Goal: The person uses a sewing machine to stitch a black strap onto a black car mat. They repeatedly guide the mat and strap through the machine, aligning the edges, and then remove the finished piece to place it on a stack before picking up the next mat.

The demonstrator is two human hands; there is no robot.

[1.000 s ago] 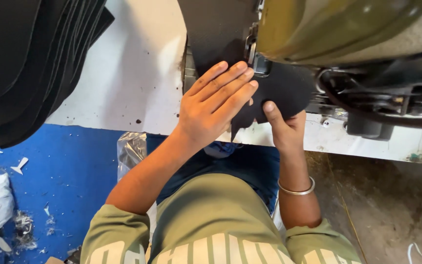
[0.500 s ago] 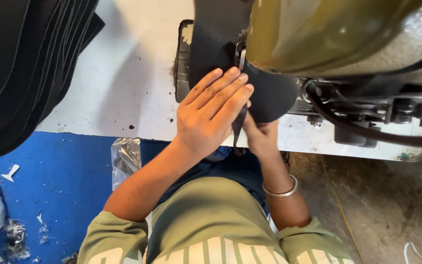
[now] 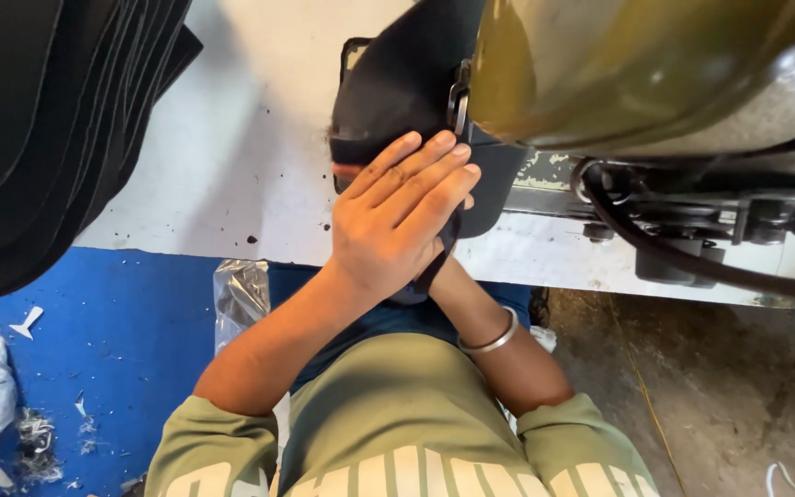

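matt black cloth piece [image 3: 397, 92], glossy olive machine [image 3: 627, 64]

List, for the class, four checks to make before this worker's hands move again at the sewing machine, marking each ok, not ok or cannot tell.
1. Left hand flat on the black piece: ok.
2. Right hand visible: not ok, it is hidden beneath the left; only the wrist with its bangle shows.
3. Fingertips away from the needle: cannot tell, the machine head hides it.
4. Black cable away from both hands: ok.

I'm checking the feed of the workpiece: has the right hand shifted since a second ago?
Yes. The right hand has slid left along the table edge, under the left hand, which now mostly hides it beside the black piece.
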